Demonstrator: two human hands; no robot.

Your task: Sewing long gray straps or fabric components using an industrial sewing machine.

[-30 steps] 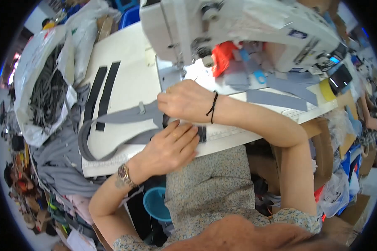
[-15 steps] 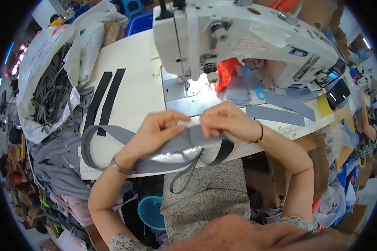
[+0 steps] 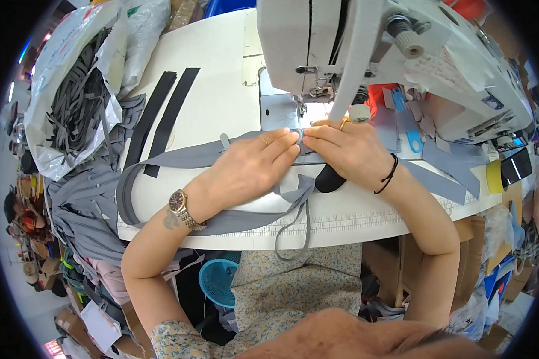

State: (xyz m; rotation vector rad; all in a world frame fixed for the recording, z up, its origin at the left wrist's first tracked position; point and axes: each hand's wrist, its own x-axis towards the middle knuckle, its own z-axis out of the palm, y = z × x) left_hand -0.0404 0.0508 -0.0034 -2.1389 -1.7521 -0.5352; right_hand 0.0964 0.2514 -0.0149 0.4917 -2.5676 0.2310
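Cluttered workroom bends off into the dark fisheye rim, much of it too small to sort. Below, the white table runs to a curved front edge above the lap, its surface showing between black strips and the sewing machine, which the upper border cuts off. A plastic bag overhangs the left side. The grey fabric band loops across the table, one part reaching the machine's metal plate beneath both hands. The left hand and right hand rest on it, fingers close together, tips nearly meeting; they cover it, so I cannot tell whether either pinches. A thin strap dangles past the front edge.
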